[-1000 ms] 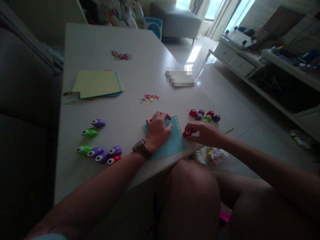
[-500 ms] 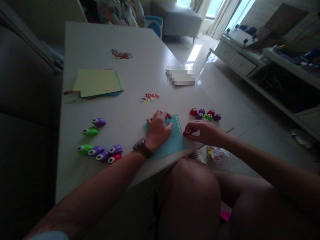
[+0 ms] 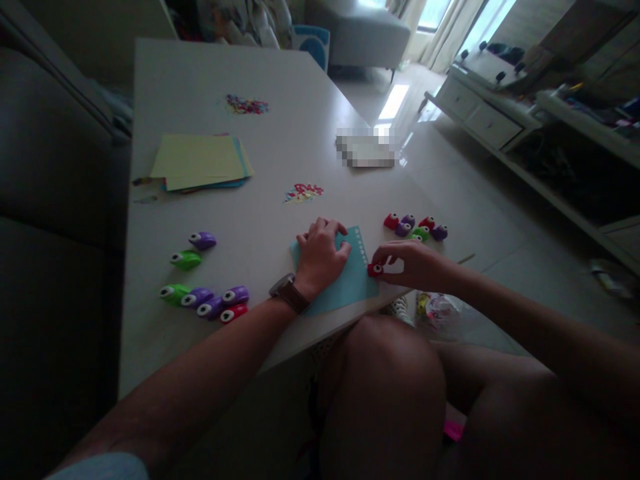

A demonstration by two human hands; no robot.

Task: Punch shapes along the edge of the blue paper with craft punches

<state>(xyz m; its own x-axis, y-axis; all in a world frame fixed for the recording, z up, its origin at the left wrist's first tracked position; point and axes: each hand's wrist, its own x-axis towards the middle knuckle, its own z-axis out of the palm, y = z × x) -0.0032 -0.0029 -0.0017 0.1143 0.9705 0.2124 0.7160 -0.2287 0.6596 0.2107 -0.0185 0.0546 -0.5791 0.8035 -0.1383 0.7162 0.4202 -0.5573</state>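
A light blue sheet of paper (image 3: pixel 345 287) lies near the table's front edge, with a row of small punched holes along its right side. My left hand (image 3: pixel 323 257) rests on the sheet with its fingers spread, a watch on the wrist. At the sheet's right edge, my right hand (image 3: pixel 403 259) pinches a small red craft punch (image 3: pixel 375 269) between thumb and fingers. Just beyond that hand stand several more punches (image 3: pixel 419 233) in red, purple and green. Left of my left arm, more punches (image 3: pixel 199 298) sit in a loose group.
On the white table (image 3: pixel 280 147) lie a stack of coloured paper (image 3: pixel 200 160) and two piles of tiny paper cut-outs, one near (image 3: pixel 304 193) and one far (image 3: pixel 246 105). A blurred-out pale object (image 3: pixel 367 150) is by the right edge. Below is a plastic bag (image 3: pixel 440 312).
The view has shifted slightly, so everything sits a little further right. My left hand stays on the sheet, and my right hand keeps the red punch at its right edge.
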